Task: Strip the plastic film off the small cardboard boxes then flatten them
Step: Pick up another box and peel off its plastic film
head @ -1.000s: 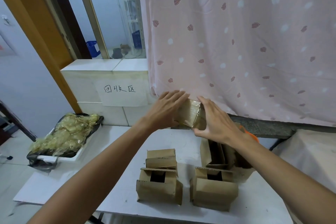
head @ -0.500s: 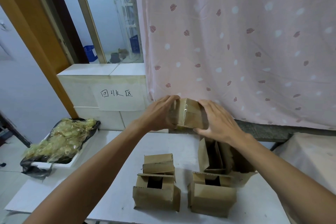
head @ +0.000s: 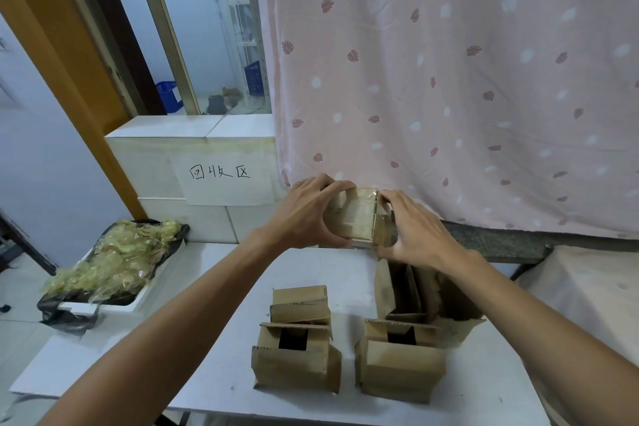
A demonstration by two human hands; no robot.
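Observation:
Above the far side of the white table (head: 214,339) I hold a small cardboard box wrapped in shiny plastic film (head: 356,216). My left hand (head: 304,214) grips its left side, fingers curled over the top edge. My right hand (head: 418,232) grips its right end, thumb underneath. On the table below stand three bare brown boxes: one at front left (head: 294,361), a smaller one behind it (head: 300,304), and one at front right (head: 401,365). Flattened cardboard (head: 415,290) leans in a stack under my right wrist.
A tray lined with a black bag (head: 114,263) holds crumpled yellowish film at the table's left end. A tiled ledge with a handwritten paper sign (head: 221,176) stands behind. A pink patterned curtain (head: 449,79) hangs at the back right.
The wrapped box has turned between my hands and now shows a broad face and a corner edge. Both hands shifted their hold slightly and stayed above the far side of the table.

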